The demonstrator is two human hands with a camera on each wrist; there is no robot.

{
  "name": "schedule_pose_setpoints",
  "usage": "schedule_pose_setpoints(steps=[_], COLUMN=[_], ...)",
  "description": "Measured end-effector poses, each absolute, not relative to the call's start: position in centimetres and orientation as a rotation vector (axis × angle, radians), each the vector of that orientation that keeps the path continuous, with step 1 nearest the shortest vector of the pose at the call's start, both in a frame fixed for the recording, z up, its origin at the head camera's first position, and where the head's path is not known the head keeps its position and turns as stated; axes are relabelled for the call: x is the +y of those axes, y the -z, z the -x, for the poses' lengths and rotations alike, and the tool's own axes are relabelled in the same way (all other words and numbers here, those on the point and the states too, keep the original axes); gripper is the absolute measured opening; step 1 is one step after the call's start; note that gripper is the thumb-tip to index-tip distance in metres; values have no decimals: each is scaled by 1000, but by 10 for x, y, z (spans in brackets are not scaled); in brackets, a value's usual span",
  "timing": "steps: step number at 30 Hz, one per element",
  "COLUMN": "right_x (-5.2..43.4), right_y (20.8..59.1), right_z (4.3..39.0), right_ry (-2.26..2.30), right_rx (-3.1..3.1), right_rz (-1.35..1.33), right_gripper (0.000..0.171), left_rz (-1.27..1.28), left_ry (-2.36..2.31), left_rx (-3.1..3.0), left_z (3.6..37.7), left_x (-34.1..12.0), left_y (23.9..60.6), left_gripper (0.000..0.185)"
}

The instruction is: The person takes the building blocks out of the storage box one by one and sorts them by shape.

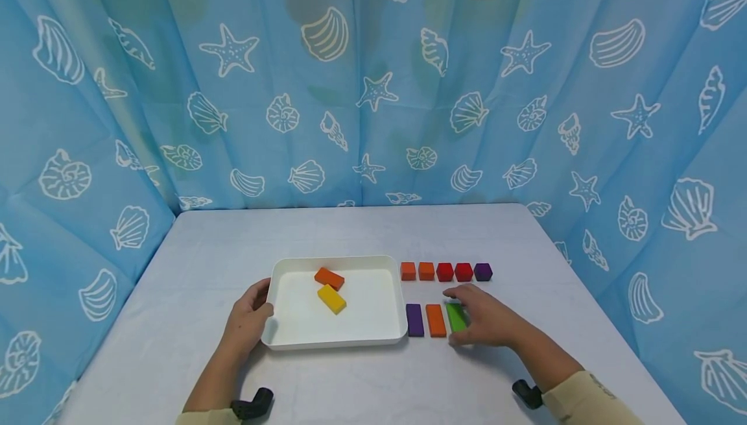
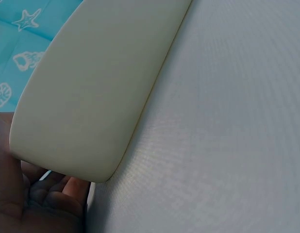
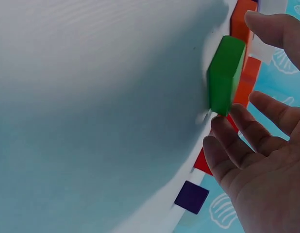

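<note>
At the left end of a white tray (image 1: 373, 331), my left hand (image 1: 244, 324) holds the rim, thumb uppermost; the left wrist view shows the tray's side wall (image 2: 101, 87) with curled fingers (image 2: 58, 199) behind its corner. Inside the tray lie an orange block (image 1: 329, 278) and a yellow block (image 1: 332, 299). My right hand (image 1: 487, 318) hovers round a green block (image 1: 457, 316) right of the tray, thumb and fingers spread. In the right wrist view the fingertips are close to the green block (image 3: 226, 73); whether any touches it, I cannot tell.
Left of the green block lie an orange block (image 1: 436, 320) and a purple block (image 1: 415, 320), the purple one beside the tray. Behind them runs a row of small orange (image 1: 408, 271), red (image 1: 445, 272) and purple (image 1: 483, 272) blocks. A blue shell-patterned curtain (image 1: 362, 139) surrounds the white table (image 1: 233, 237).
</note>
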State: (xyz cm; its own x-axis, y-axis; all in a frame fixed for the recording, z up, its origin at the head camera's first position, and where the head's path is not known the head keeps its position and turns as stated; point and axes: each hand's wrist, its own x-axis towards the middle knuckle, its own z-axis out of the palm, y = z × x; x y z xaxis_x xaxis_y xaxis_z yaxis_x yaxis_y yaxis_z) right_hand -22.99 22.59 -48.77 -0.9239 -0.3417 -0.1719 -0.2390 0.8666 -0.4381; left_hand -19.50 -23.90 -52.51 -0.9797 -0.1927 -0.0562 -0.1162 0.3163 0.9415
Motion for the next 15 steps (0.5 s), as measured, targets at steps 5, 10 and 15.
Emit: schedule_pose_setpoints(steps=[5,10,15], right_x=[223,211,185], right_y=[485,477,462], right_z=[230,232,239], right_ry=[551,543,576], right_rx=[2857,2890,2854], right_rz=[495,519,595], right_gripper=[93,89,87], left_rz=[-307,-308,-312], left_ry=[1776,1790,1796], left_rx=[-2505,-2508,-2508], left_z=[195,197,196], left_x=[-238,-239,-240], left_y=[525,523,523], left_gripper=[66,66,66])
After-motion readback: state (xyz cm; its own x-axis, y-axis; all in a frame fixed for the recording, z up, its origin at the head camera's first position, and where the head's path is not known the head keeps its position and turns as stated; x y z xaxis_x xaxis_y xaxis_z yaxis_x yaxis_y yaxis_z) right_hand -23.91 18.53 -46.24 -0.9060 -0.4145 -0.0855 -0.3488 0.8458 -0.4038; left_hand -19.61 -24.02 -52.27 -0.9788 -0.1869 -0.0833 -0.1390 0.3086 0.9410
